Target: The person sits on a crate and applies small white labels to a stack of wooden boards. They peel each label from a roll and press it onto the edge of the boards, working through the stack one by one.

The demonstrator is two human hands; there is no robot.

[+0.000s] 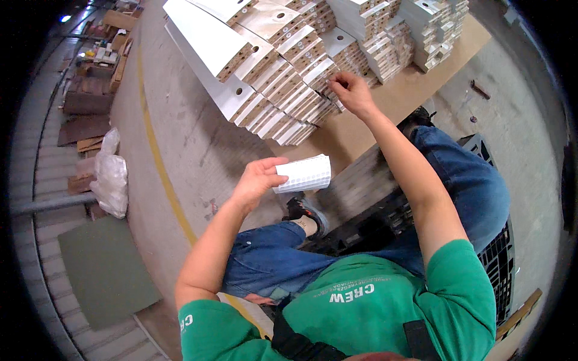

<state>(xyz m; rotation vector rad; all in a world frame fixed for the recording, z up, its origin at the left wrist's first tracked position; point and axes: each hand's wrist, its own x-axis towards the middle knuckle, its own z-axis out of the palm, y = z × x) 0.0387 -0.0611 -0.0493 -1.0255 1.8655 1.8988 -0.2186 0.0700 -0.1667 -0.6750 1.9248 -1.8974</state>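
In the head view, we are holding a white sheet of small round dots [306, 173] near the picture's centre, our left hand [256, 183] sitting at its nine o'clock edge. The left thumb and fingers are gripping only that edge, probably so that the dotted face is lying uncovered. Towards one o'clock, our right hand [355, 95] is hovering by the drilled ends of the stacked white boards [295, 66]; its fingers are curling inward, but we cannot tell whether they are pinching anything or touching a board. The boards are lying in stepped piles around twelve o'clock, seemingly so that their ends are facing us within reach. A brown panel [415, 93] is supporting them, probably giving the piles a level base.
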